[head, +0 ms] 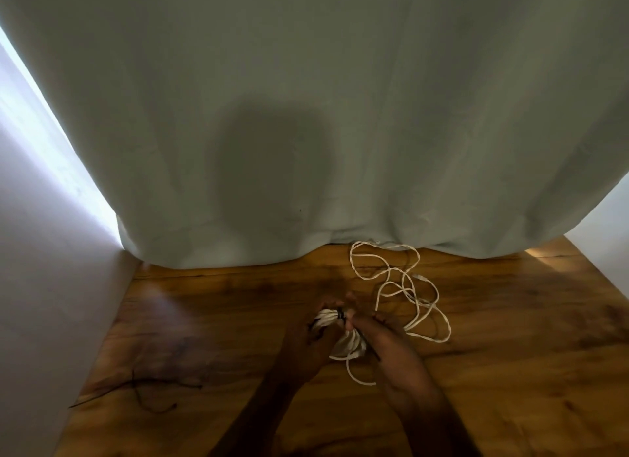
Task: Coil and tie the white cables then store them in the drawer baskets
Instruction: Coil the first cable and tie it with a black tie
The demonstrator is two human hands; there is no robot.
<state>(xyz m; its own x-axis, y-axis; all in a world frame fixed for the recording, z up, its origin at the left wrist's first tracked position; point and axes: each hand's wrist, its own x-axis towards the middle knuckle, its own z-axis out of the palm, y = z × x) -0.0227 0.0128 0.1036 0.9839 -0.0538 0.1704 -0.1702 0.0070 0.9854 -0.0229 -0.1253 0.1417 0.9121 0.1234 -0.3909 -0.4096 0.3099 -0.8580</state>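
Note:
A coiled white cable (350, 346) is held between both hands over the wooden table (218, 307). A thin black tie (340, 315) wraps the coil near its top. My left hand (308, 346) grips the coil's left side. Fingers of my right hand (391, 347) pinch at the tie and the coil's right side. One loose end of the coil hangs below in a loop. A second white cable (405, 286) lies uncoiled in loose loops on the table, just right of and beyond my hands.
A grey-green curtain (306, 116) hangs down to the table's far edge. A white wall (41, 286) borders the table on the left. Several thin black ties (143, 388) lie on the wood at the near left.

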